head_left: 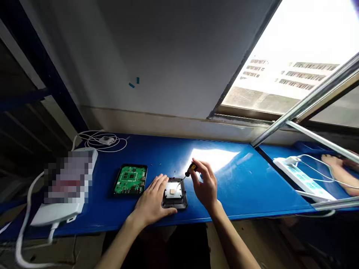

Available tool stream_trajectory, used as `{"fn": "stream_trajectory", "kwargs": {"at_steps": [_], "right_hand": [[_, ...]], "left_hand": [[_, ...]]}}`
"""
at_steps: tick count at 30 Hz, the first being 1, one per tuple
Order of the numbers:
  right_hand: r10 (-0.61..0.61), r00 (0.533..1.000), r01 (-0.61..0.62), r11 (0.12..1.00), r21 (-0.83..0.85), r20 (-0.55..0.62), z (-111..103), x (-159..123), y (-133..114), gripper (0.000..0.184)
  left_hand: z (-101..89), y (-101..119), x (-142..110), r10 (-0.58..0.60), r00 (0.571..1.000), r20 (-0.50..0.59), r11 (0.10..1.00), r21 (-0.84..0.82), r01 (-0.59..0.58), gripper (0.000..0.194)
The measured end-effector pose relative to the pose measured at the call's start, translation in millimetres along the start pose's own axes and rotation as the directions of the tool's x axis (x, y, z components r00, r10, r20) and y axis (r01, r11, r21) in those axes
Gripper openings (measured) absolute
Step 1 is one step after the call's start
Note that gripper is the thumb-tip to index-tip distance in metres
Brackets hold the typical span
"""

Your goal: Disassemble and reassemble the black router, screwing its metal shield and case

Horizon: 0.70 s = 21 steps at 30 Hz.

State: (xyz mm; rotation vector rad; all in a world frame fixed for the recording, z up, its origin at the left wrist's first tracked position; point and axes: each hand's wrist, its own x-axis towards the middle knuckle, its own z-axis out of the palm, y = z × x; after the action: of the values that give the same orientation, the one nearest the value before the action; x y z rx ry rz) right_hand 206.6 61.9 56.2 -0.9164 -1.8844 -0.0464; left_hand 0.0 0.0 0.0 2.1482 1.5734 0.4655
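Note:
A black plastic device cover (184, 203) lies on the blue table, with a silver metal plate (177, 195) inside it and a small beige square pad (172, 191) on the plate. My left hand (153, 198) grips the cover's left side, fingers at the upper edge and thumb along the lower one. In my right hand (206, 185) is a small black and yellow screwdriver (193, 167), its shaft slanting down to the left. The tip reaches the metal plate near the pad; whether it sits on a screw I cannot tell. Left of my hands lies a green circuit board (130, 180) in a black case half.
Several tiny dark screws (160, 164) lie behind the cover. A white power strip (63, 213) with cables is at the left, a coiled white cable (106, 141) behind it. Beyond a metal frame (303, 99) on the right are another power strip (304, 179) and another person's arm (343, 173).

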Motion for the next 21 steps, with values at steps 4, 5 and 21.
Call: {"fn": "stream_trajectory", "kwargs": {"at_steps": [4, 5, 21], "right_hand": [[-0.011, 1.000, 0.011, 1.000, -0.004, 0.005, -4.5, 0.4, -2.6, 0.047], [-0.011, 1.000, 0.012, 1.000, -0.004, 0.004, -5.3, 0.7, -3.1, 0.047], [-0.002, 1.000, 0.002, 1.000, 0.001, -0.029, -8.2, 6.9, -6.0, 0.047]], "left_hand": [[0.4, 0.6, -2.8, 0.005, 1.000, -0.005, 1.000, -0.011, -0.005, 0.108], [0.4, 0.4, -3.0, 0.009, 1.000, -0.007, 1.000, -0.014, -0.009, 0.107], [-0.4, -1.7, -3.6, 0.019, 1.000, -0.008, 0.999, -0.026, -0.019, 0.105]]}}
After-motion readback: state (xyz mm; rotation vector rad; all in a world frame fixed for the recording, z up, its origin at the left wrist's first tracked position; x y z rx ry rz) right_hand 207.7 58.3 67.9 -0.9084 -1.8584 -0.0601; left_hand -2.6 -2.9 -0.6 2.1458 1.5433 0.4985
